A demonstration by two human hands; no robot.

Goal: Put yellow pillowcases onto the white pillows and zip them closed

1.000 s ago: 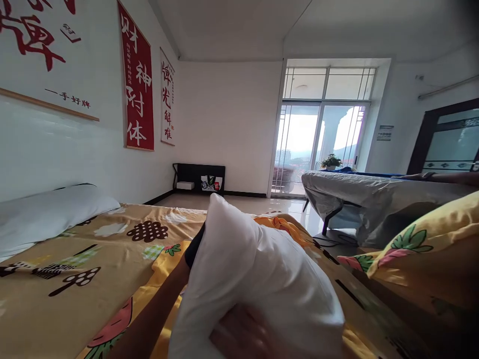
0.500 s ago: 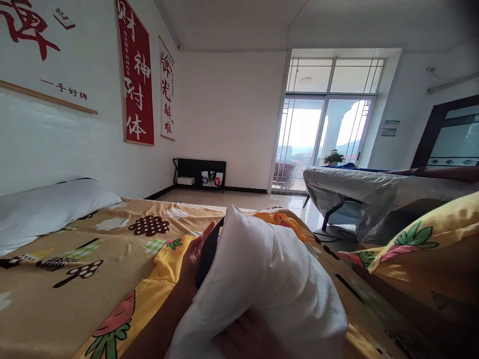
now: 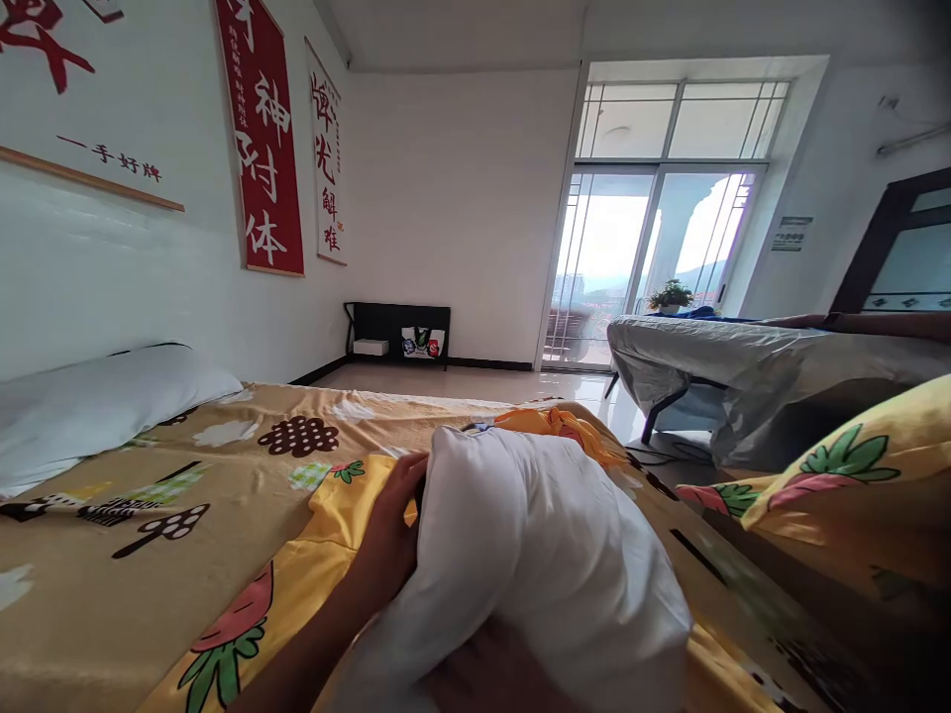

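Observation:
A folded white pillow (image 3: pixel 565 535) bulges up from the bed right in front of me. My left hand (image 3: pixel 397 515) holds its left end, with the fingertips partly hidden behind the white cloth. Low on the near side, my right hand (image 3: pixel 490 668) grips the pillow at a fold; its fingers are dim and partly covered. Beneath the pillow lies a yellow pillowcase-like cloth (image 3: pixel 327 540) printed with pink carrots, spread over the tan patterned bedsheet (image 3: pixel 245 495).
Another white pillow (image 3: pixel 111 401) lies at the bed's left by the wall. A yellow printed pillow (image 3: pixel 862 465) sits at the right. Beyond the bed stand a plastic-covered table (image 3: pixel 690 342) and a low black shelf (image 3: pixel 393 322). Bunched orange cloth (image 3: pixel 554 426) rests behind the folded pillow.
My left hand has come up and closer against the pillow's left end, and the dark edge there is now mostly covered. The pillow's raised corner sits lower. My right hand stays about the same.

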